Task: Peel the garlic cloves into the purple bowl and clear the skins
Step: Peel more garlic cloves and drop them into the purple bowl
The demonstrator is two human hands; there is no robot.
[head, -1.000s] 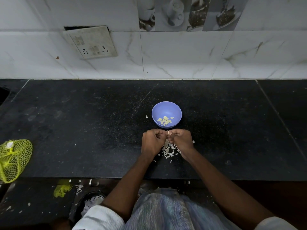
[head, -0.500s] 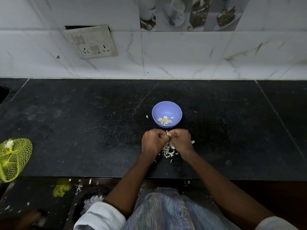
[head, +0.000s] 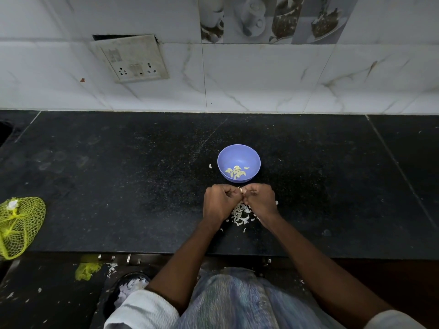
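Observation:
A purple bowl [head: 239, 162] stands on the black counter [head: 142, 186], with several peeled garlic cloves [head: 235, 172] lying in its bottom. Just in front of the bowl, my left hand [head: 219, 204] and my right hand [head: 260, 201] meet fingertip to fingertip. Both pinch one small garlic clove [head: 241, 190] between them, which is mostly hidden by the fingers. A heap of white garlic skins [head: 241, 214] lies on the counter under and between my wrists.
A yellow net bag [head: 19, 226] lies at the counter's left front edge. Stray skin bits lie beside the bowl [head: 210, 166]. Below the counter edge stands a dark bin with white skins [head: 129, 287]. A switch plate [head: 130, 59] hangs on the tiled wall.
Both hands stay in the same spot with the clove pinched between them; only the fingertips have shifted slightly.

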